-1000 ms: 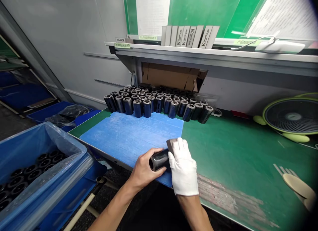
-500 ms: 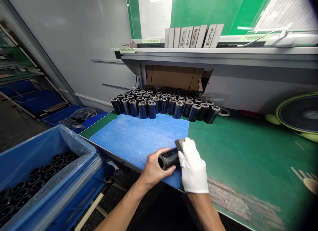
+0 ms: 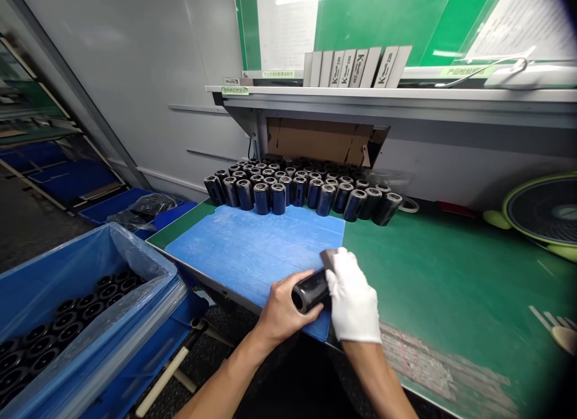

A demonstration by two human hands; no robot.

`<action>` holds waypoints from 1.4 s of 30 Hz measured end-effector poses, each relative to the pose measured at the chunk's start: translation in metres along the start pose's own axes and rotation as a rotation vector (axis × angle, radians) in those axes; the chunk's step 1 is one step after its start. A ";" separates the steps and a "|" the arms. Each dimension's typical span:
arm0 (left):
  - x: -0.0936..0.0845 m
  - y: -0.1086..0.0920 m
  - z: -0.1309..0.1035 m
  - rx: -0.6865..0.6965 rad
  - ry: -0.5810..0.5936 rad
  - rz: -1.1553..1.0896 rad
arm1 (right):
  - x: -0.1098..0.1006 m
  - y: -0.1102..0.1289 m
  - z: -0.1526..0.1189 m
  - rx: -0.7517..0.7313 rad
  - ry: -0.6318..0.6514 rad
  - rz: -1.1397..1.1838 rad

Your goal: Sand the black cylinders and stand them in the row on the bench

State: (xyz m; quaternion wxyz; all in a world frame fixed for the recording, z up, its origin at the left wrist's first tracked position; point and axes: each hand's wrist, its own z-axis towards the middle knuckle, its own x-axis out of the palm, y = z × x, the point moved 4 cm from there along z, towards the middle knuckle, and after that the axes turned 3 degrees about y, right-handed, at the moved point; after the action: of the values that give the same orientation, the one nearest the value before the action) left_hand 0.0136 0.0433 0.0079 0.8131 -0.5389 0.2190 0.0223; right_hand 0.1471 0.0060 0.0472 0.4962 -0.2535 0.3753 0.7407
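My bare left hand (image 3: 283, 306) is wrapped around a glossy black cylinder (image 3: 311, 291), its hollow end facing left toward me. In my right hand (image 3: 354, 299), which wears a white glove, is a grey sanding block (image 3: 327, 258), pressed against the cylinder's far right end. The glove hides most of the block and that end of the cylinder. Both hands are above the near right corner of a blue mat (image 3: 252, 241). Beyond the mat, several rows of similar black cylinders (image 3: 326, 200) stand upright.
At left stands a blue bin (image 3: 148, 308), lined with clear plastic, holding many black cylinders (image 3: 67, 320). A green table (image 3: 451, 275) extends right, with a fan (image 3: 547, 211) at its far side. Overhead, a shelf (image 3: 433, 95) carries grey blocks (image 3: 347, 68) marked 220.
The hands, cylinder and sanding block sit slightly farther right in view, as the whole scene has shifted a little. Both grips stay the same.
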 end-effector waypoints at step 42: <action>0.002 -0.001 0.003 -0.053 0.017 -0.033 | 0.010 0.005 -0.022 0.003 0.060 -0.110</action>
State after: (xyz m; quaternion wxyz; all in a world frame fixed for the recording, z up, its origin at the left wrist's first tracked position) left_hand 0.0166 0.0453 0.0096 0.7967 -0.5641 0.2166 0.0102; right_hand 0.1386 -0.0077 0.0282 0.5249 -0.2950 0.3768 0.7039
